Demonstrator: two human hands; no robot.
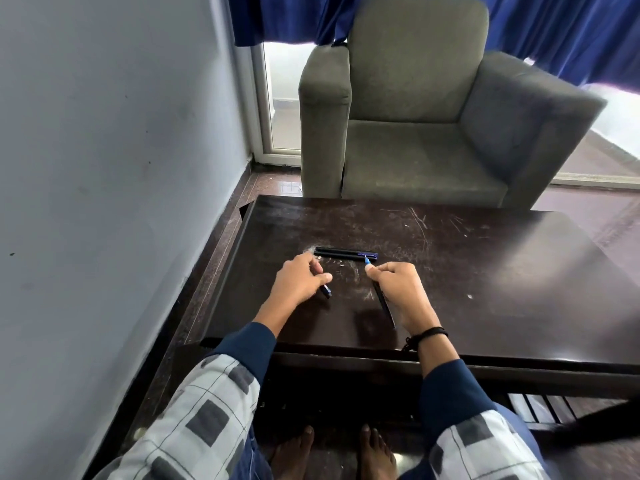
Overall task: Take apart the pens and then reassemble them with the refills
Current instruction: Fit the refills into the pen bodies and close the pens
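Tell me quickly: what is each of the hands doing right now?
Left hand: closed, pinching a small dark pen part.
Right hand: closed, gripping a pen.

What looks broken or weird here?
The table is worn: long scratches near the far edge, whitish scuffs by the pens, and its far left corner looks chipped.
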